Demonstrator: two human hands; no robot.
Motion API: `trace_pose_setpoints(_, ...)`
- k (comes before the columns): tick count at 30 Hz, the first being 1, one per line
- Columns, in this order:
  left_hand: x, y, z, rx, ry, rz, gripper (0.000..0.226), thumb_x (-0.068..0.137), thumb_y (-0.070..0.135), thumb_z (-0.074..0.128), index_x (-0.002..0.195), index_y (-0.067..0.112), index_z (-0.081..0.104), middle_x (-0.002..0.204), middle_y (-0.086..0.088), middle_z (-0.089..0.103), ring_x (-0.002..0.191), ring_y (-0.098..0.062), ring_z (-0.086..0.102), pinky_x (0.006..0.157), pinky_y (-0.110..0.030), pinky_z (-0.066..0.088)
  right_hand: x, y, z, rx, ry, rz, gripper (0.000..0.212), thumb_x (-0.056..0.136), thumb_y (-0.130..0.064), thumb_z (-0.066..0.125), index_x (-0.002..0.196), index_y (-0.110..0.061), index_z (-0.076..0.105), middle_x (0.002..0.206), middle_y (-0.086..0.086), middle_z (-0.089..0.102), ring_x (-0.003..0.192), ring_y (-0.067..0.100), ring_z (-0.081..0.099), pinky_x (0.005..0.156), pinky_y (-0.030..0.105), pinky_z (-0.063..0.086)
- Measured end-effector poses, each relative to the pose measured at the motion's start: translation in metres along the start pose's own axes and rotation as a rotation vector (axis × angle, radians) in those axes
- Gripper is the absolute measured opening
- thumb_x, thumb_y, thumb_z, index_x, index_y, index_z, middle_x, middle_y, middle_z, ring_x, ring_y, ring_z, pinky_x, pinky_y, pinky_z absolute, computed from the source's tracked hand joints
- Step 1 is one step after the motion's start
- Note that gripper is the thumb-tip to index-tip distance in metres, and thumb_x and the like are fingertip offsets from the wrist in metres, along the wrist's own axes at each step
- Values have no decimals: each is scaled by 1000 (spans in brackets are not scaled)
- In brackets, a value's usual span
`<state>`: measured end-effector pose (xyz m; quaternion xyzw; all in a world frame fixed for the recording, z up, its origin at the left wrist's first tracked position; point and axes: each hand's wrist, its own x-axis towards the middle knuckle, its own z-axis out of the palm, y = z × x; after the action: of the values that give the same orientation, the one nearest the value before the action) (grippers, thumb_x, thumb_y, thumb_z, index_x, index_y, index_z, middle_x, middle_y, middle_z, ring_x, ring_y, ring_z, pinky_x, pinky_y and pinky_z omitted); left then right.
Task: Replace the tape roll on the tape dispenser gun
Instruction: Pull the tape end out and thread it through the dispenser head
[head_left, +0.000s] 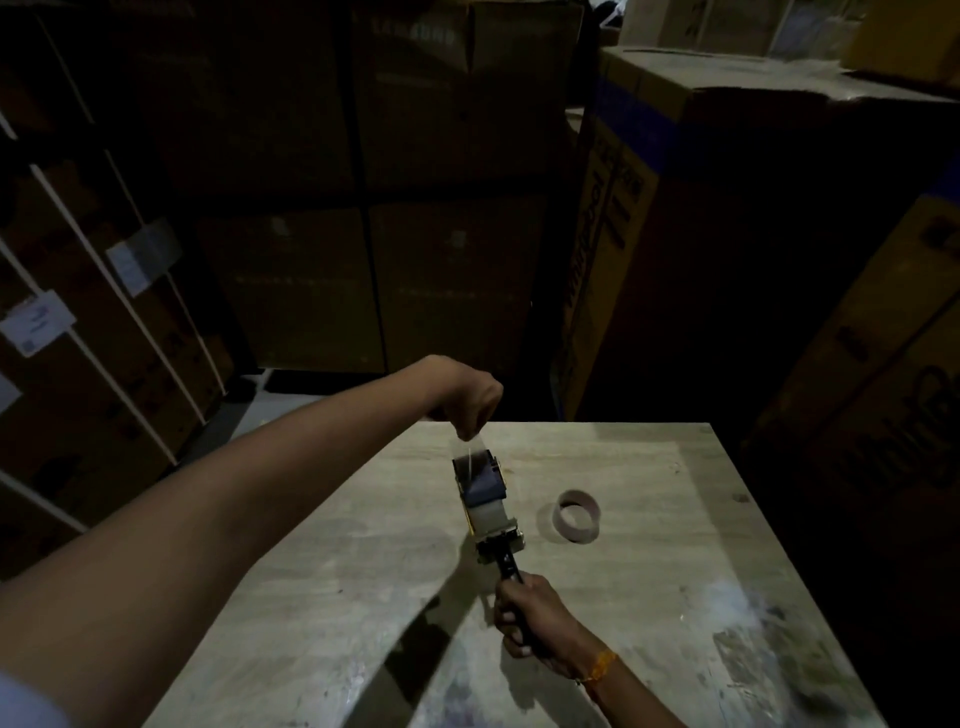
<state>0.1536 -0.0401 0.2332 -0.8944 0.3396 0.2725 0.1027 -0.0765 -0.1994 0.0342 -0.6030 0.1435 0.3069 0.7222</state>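
A tape dispenser gun (487, 499) lies over the pale wooden table (649, 597) with a clear tape roll (487, 516) mounted in it. My right hand (530, 616) grips its black handle near the table's middle. My left hand (470, 402) hovers just past the gun's far end, fingers pinched on the clear tape end (474, 448) that stretches up from the gun's front. An empty cardboard tape core (577, 515) lies on the table just right of the gun.
Tall stacks of cardboard boxes (363, 208) surround the table at the back, left and right in dim light. A strip of floor (270, 410) shows past the table's far left corner. The table's near right has dark stains.
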Motion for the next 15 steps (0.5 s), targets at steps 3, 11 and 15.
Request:
trace_pose_setpoints(3,-2,9,-13,18,-12,-13,17,89,6,76,107,5,76,92,-3,71,75,-15,65,72,-32,60,6,0,-4,-25,35,-10,18,88,-15,55,74,-15,43,62,6,39,45,16,28,47,27,22)
trace_pose_setpoints(11,-1,19,-24,103,42,-26,28,88,3,74,80,24,57,90,-1,63,87,-23,69,86,-41,64,11,-8,-4,-19,37,-44,17,95,-13,52,81,-14,42,63,6,40,45,16,29,45,25,25)
trace_pose_setpoints(15,6,17,-20,80,87,-7,38,90,2,72,71,24,48,78,3,52,69,-15,58,83,-40,63,11,-12,0,7,21,-72,19,93,-12,53,80,-14,40,63,6,37,46,15,27,47,27,23)
